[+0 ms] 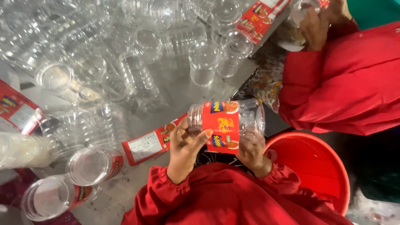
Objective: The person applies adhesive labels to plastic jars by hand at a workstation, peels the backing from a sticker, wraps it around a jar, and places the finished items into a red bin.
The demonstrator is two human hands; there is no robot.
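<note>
I hold a clear plastic jar (250, 118) sideways in front of me, with a red label (221, 127) partly wrapped round it. My left hand (185, 150) grips the jar near its threaded mouth, thumb pressed on the label's edge. My right hand (250, 152) supports the jar from below at its base end. Both my sleeves are red.
Several clear plastic jars (137, 54) lie heaped on a metal table (175, 83). Labelled jars (93, 164) stand at lower left, a loose red label strip (150, 143) beside them. A red tub (312, 166) sits at my right. Another person in red (346, 79) handles a jar at upper right.
</note>
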